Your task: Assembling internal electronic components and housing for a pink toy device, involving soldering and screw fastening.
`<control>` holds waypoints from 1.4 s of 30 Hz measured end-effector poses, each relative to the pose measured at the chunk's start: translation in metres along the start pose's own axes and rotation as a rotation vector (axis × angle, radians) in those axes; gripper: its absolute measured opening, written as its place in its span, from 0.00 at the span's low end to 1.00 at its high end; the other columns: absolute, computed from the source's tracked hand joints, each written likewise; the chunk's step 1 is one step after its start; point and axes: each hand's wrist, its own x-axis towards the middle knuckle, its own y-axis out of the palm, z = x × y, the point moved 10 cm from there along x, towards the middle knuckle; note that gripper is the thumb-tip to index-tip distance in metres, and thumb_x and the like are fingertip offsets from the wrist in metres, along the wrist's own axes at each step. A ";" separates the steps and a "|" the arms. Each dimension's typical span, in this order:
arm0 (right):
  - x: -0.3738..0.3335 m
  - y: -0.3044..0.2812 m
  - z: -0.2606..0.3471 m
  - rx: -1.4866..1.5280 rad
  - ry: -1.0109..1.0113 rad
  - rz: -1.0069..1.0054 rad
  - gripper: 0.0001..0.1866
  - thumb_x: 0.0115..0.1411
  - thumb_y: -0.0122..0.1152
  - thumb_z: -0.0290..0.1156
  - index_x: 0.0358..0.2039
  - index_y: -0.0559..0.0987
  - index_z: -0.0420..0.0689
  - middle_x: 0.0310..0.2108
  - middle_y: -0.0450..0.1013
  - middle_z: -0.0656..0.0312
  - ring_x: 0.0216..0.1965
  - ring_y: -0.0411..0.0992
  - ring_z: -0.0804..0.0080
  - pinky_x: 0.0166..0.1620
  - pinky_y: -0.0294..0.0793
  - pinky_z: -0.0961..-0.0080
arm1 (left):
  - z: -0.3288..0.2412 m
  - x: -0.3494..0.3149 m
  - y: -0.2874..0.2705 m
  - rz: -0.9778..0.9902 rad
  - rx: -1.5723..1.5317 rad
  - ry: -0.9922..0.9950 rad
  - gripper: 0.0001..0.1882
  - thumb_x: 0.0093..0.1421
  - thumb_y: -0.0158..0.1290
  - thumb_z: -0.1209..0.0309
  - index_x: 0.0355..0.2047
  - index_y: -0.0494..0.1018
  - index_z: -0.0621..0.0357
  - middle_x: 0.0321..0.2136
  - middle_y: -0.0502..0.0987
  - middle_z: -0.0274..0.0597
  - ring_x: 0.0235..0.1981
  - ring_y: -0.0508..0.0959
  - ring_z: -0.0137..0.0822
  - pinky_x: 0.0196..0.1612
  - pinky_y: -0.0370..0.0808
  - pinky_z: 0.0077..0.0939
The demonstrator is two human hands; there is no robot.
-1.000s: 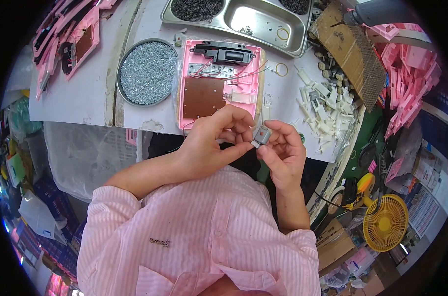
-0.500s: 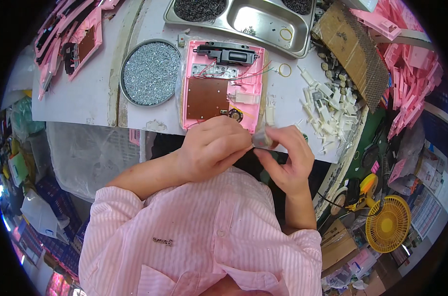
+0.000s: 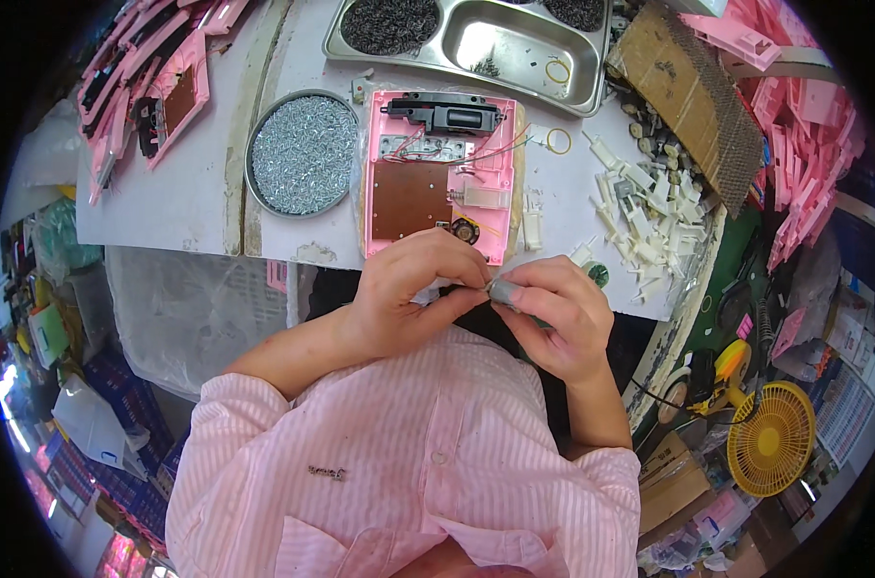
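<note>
Just in front of the table edge, my right hand grips a small silver cylindrical motor between thumb and fingers. My left hand is closed in a pinch against the motor's near end; what its fingertips hold is too small to make out. Right beyond my hands lies an open pink plastic housing. Inside it are a brown board, a black part along the far side, thin wires, a white plunger-like piece and a small round part at the near edge.
Left of the housing stands a round dish of small silver screws. A steel compartment tray sits behind. White plastic parts are heaped at the right, near a cardboard piece. Pink housings stack far left; a yellow fan stands lower right.
The motor has turned in my right hand and now shows its silver side. My right fingers have closed further around it, and my left fingertips have come against its end. The view has shifted slightly.
</note>
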 end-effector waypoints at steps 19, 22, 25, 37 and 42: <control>-0.001 -0.018 -0.023 -0.139 0.043 -0.041 0.21 0.47 0.71 0.16 0.43 0.80 0.42 0.38 0.80 0.53 0.32 0.79 0.58 0.32 0.79 0.70 | 0.013 0.056 -0.033 -0.039 0.407 0.004 0.13 0.48 0.71 0.71 0.32 0.79 0.58 0.32 0.76 0.41 0.37 0.77 0.40 0.39 0.74 0.36; 0.005 -0.028 -0.025 -0.188 0.053 -0.070 0.20 0.48 0.71 0.15 0.43 0.80 0.41 0.39 0.81 0.51 0.34 0.80 0.58 0.34 0.79 0.70 | 0.022 0.079 -0.017 0.093 0.867 0.042 0.11 0.51 0.67 0.64 0.30 0.80 0.55 0.29 0.74 0.39 0.34 0.77 0.39 0.42 0.70 0.39; 0.002 -0.037 -0.028 -0.205 0.091 -0.082 0.19 0.49 0.71 0.15 0.43 0.79 0.41 0.39 0.81 0.50 0.34 0.80 0.58 0.35 0.79 0.71 | 0.026 0.084 0.005 0.212 1.127 0.104 0.10 0.52 0.65 0.61 0.28 0.81 0.52 0.26 0.73 0.36 0.32 0.76 0.39 0.43 0.67 0.40; 0.025 -0.039 -0.046 -0.292 0.128 -0.034 0.18 0.53 0.69 0.15 0.45 0.80 0.39 0.44 0.82 0.52 0.38 0.82 0.62 0.41 0.81 0.73 | 0.040 0.084 0.015 0.252 1.216 0.036 0.05 0.55 0.60 0.66 0.27 0.79 0.53 0.25 0.73 0.36 0.32 0.76 0.39 0.44 0.65 0.41; 0.029 -0.047 -0.058 -0.223 0.257 -0.062 0.15 0.57 0.67 0.18 0.46 0.79 0.38 0.46 0.82 0.53 0.42 0.83 0.63 0.45 0.81 0.73 | 0.027 0.071 -0.009 0.093 1.015 0.072 0.03 0.58 0.58 0.70 0.33 0.77 0.52 0.29 0.74 0.37 0.33 0.76 0.39 0.45 0.64 0.40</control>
